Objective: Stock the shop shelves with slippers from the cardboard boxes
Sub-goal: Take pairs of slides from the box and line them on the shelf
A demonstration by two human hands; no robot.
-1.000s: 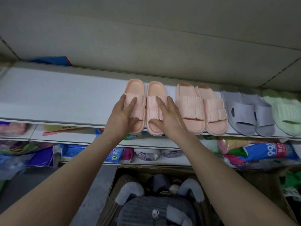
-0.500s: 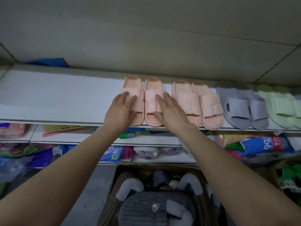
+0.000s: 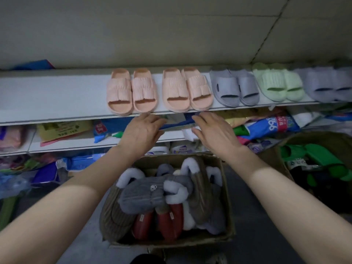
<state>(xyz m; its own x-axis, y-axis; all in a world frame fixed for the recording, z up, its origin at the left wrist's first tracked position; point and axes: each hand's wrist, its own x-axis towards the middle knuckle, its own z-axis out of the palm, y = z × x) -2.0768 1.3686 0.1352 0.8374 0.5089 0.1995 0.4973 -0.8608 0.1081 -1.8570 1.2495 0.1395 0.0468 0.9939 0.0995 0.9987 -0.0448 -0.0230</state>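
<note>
A pink pair of slippers [image 3: 131,92] stands on the white top shelf [image 3: 53,96], toes toward me. To its right stand another pink pair [image 3: 187,90], a grey pair [image 3: 234,86], a light green pair [image 3: 278,82] and a lilac pair [image 3: 329,83]. My left hand [image 3: 142,130] hovers just below the shelf edge, fingers relaxed, holding nothing. My right hand [image 3: 213,133] is beside it, fingers straight, also empty. Below my arms a cardboard box [image 3: 227,187] holds several furry grey, brown and red slippers [image 3: 156,193].
Lower shelves [image 3: 76,141] carry packaged goods in bags. A second cardboard box [image 3: 297,138] at the right holds bright green slippers [image 3: 322,157]. The left stretch of the top shelf is bare. Grey floor shows around the boxes.
Both hands have let go of the pink pair and drawn back below the shelf edge. The pair stays on the shelf. The view has tilted down.
</note>
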